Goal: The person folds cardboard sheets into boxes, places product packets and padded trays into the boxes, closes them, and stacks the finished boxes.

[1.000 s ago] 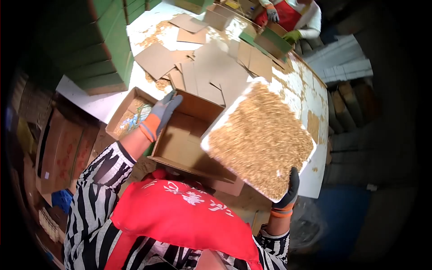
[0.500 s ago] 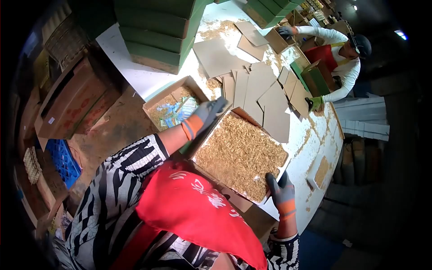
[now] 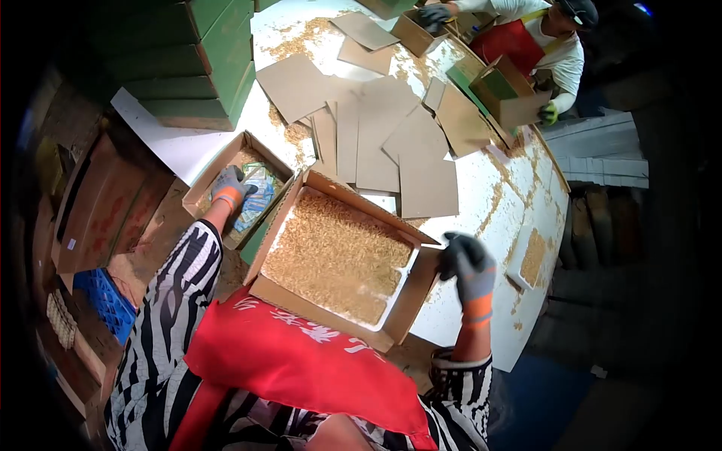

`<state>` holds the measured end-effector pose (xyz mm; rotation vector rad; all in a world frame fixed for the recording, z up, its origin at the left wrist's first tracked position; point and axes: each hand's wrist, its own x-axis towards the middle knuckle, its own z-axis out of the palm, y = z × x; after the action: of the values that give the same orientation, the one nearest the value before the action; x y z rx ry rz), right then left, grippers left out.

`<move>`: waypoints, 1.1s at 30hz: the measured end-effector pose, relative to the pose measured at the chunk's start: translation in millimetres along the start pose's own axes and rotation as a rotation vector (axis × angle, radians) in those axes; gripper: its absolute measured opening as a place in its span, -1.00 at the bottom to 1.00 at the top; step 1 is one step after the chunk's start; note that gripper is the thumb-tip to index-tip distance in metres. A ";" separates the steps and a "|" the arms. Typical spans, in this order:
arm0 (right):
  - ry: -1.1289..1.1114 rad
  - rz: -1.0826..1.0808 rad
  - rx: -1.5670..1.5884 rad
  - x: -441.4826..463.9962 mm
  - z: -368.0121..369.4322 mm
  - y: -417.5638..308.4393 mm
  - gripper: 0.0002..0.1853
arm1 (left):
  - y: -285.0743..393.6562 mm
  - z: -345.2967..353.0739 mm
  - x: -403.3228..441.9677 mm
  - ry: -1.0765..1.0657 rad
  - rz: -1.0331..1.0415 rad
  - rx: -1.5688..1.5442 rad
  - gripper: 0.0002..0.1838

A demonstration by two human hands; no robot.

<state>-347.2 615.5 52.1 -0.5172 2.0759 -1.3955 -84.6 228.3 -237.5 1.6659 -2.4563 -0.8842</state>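
Observation:
A white tray [image 3: 392,303] full of golden-brown husk-like bits [image 3: 331,252] lies inside an open cardboard box [image 3: 289,297] in front of my body. My right hand [image 3: 468,263], in a grey and orange glove, is at the box's right edge with its fingers bent together; whether they grip the edge is unclear. My left hand [image 3: 230,187], also gloved, reaches into a smaller open box [image 3: 201,187] to the left. That box holds blue and white packets [image 3: 259,197] and loose bits. The left fingers are curled at the packets, and what they hold is hidden.
Flat cardboard sheets [image 3: 383,135] overlap on the white table [image 3: 481,225]. Green boxes [image 3: 180,68] are stacked at the back left. A small white tray [image 3: 522,259] lies at the right. A co-worker [image 3: 519,45] handles boxes across the table.
The tray has gone from my right hand down into the cardboard box. My left hand has moved off the box's edge into the packet box. My right hand has shifted to the box's right side.

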 end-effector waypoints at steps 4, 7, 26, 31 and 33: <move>0.155 -0.213 -0.529 129.0 -64.8 136.7 -0.51 | -34.9 10.1 16.2 0.015 -0.021 -0.178 -0.56; 0.022 -0.176 -1.251 188.9 -77.3 215.1 0.00 | -14.8 -11.5 -3.7 0.157 -0.007 -0.114 -0.70; 0.268 -0.735 -1.012 164.6 -91.8 175.0 -0.67 | 8.8 -113.6 -58.2 0.001 -0.167 -0.140 -0.66; 0.565 -0.456 -0.554 125.1 -91.6 148.0 -0.70 | -14.5 -81.4 -28.8 0.044 -0.126 -0.179 -0.58; 0.594 -0.455 -0.401 112.2 -90.2 147.7 -0.69 | -8.5 -76.7 -29.0 0.031 -0.066 -0.030 -0.59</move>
<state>-490.9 666.8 -86.7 -0.8618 2.8868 -1.5084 -39.1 218.4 -169.5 1.7462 -2.3687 -0.8912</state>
